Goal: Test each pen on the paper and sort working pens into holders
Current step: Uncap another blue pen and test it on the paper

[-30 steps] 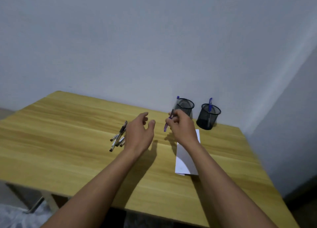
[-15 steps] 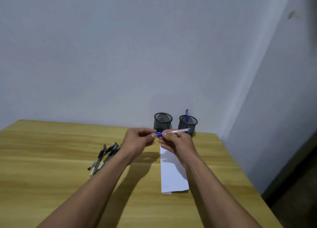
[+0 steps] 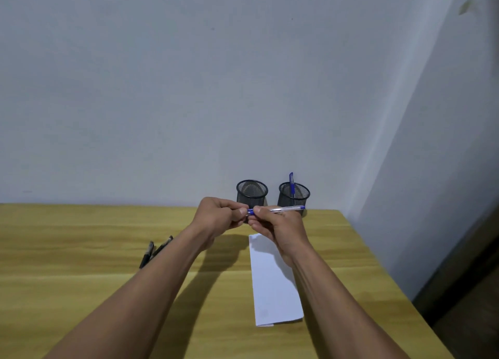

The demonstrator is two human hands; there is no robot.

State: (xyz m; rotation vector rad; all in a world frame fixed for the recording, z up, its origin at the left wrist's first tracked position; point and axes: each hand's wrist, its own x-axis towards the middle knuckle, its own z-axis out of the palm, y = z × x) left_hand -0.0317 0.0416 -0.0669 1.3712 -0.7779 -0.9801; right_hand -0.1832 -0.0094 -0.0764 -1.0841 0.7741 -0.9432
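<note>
1. Holds a thin clear plastic pen (image 3: 286,209) flat above the smooth wooden tabletop (image 3: 81,250).
2. Curls the right grip (image 3: 280,226) round the pen's middle; pinches its blue end with the left grip (image 3: 216,215).
3. Just behind: round black mesh left holder (image 3: 252,193), and right holder (image 3: 293,196) with an upright blue pen (image 3: 291,180).
4. Below the right grip: flat white paper (image 3: 270,285); dark pens (image 3: 148,252) on the left.

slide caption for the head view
Left hand pinches the blue end of a clear pen held in the right hand; paper and two mesh holders on the table.
</note>
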